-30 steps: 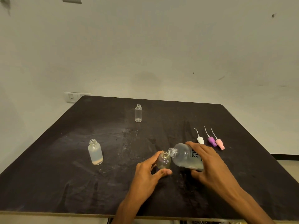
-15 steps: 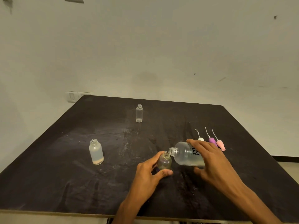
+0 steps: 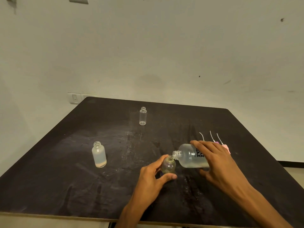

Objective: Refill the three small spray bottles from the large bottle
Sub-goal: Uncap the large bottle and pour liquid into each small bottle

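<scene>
Big bottle point(image 3: 190, 156) tipped further, L hand point(image 3: 152, 180) grips sm bottle point(image 3: 168, 166)

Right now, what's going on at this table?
A person is refilling small bottles. The right hand holds the large bottle tipped on its side, mouth at the neck of a small bottle that the left hand steadies on the black table. A frosted small bottle with a little liquid at its bottom stands uncapped to the left, and a clear one stands farther back. Three spray tops lie behind the right hand, partly hidden.
</scene>
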